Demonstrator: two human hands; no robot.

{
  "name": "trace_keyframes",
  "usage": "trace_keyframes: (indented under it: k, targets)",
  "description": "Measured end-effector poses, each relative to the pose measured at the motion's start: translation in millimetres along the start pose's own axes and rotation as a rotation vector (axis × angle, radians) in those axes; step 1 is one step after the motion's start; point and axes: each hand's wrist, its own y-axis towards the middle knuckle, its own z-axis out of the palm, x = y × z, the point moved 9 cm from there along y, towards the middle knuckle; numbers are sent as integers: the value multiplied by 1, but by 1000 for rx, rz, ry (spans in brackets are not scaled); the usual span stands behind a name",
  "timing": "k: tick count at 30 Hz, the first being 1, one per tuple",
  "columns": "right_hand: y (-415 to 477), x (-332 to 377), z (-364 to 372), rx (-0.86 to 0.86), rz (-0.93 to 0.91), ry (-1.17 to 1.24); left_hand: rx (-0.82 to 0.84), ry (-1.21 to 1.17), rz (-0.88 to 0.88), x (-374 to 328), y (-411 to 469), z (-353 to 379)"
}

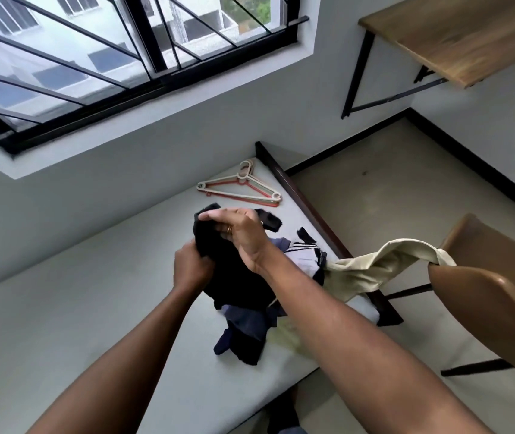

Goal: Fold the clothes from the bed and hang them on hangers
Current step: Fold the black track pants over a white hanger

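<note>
A black garment (pixel 231 277) is lifted above the pale grey bed (pixel 93 308). My left hand (pixel 192 264) grips its left side and my right hand (pixel 240 233) pinches its top edge. Under it lies a pile of clothes: a navy piece (pixel 243 324) and a white piece with dark stripes (pixel 303 258). A beige garment (pixel 372 270) stretches from the pile to the back of a brown chair (pixel 500 308). A few plastic hangers (pixel 240 189), cream and red, lie stacked at the far end of the bed.
The bed's dark wooden frame (pixel 300 195) runs along its right edge, with beige floor (pixel 390 183) beyond. A wooden desk on black legs (pixel 456 36) stands at the top right. A barred window (pixel 109 57) fills the wall above the bed.
</note>
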Motion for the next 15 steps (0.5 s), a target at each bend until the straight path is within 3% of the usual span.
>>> trace_keyframes:
  k: [2, 5, 10, 12, 15]
  targets:
    - [-2, 9, 10, -12, -43, -132, -32, -202, -97, 6, 2, -21]
    - [-7, -2, -7, -122, -100, -559, 20, -415, -110, 14, 2, -45]
    - [-42, -88, -27, 18, 167, -1391, 86, -777, -173, 36, -7, -92]
    - [-49, -101, -5, -34, 125, -1529, 102, -914, -183, 47, -14, -119]
    - [-57, -88, 51, -252, 9, -1425, 171, -1093, -106, 63, -20, -162]
